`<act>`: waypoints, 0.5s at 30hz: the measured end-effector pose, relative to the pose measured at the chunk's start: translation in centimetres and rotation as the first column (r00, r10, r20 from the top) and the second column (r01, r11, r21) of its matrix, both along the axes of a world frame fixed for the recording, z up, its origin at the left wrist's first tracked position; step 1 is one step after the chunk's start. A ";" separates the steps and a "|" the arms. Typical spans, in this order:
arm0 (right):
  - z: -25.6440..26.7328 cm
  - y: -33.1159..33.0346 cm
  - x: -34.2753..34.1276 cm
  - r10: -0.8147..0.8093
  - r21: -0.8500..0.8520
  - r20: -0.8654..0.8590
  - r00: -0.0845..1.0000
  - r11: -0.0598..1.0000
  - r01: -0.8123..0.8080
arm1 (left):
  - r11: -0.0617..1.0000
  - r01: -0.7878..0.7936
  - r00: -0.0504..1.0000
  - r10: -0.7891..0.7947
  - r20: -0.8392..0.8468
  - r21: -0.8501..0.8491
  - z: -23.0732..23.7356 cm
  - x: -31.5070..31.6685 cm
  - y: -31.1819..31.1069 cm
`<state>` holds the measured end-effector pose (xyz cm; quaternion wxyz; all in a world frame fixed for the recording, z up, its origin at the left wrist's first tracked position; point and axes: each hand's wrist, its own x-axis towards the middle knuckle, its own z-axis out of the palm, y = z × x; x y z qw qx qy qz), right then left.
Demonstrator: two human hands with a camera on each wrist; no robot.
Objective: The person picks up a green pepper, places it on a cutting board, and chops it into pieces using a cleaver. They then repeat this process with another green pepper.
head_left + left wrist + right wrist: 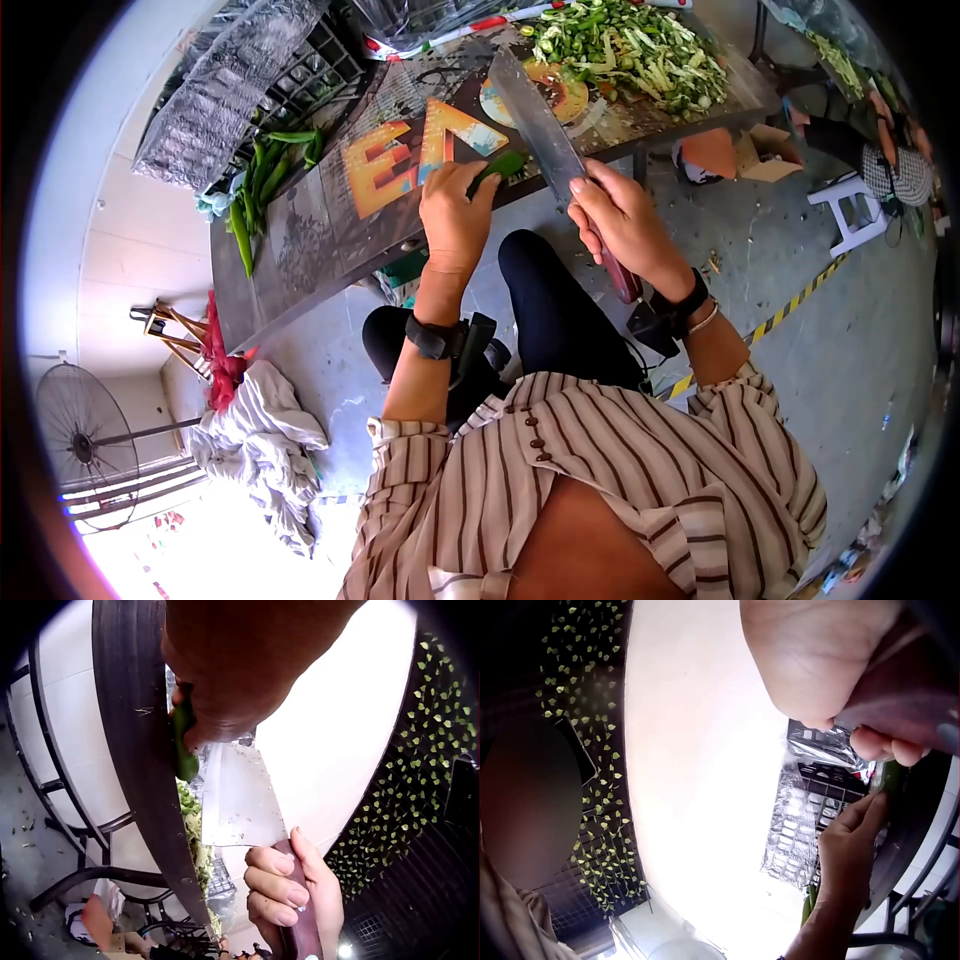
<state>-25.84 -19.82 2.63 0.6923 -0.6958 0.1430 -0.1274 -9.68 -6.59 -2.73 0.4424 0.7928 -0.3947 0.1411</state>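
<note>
My left hand (455,222) pinches a green chili pepper (509,163) over the near edge of the dark table (300,245). My right hand (628,222) grips the dark red handle (624,278) of a broad kitchen knife (537,122), its blade slanting away over the table to the right of the pepper. In the left wrist view the wide blade (241,796) stands just past the pepper (182,735). Part of the pepper is hidden by the left fingers. At the far right of the tabletop lies a heap of chopped green peppers (635,60).
Several whole green peppers (262,185) lie at the table's left end, by a black crate (315,60) and silvery wrapping (215,120). Below the table's right side is an open cardboard box (768,152). A white stool (848,215) stands farther right, near another person.
</note>
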 end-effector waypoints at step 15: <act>0.1 -0.1 1.2 0.109 -0.135 -0.037 0.993 0.984 -0.113 | 1.000 0.011 1.000 -0.011 -0.002 -0.019 -0.4 0.2 -0.1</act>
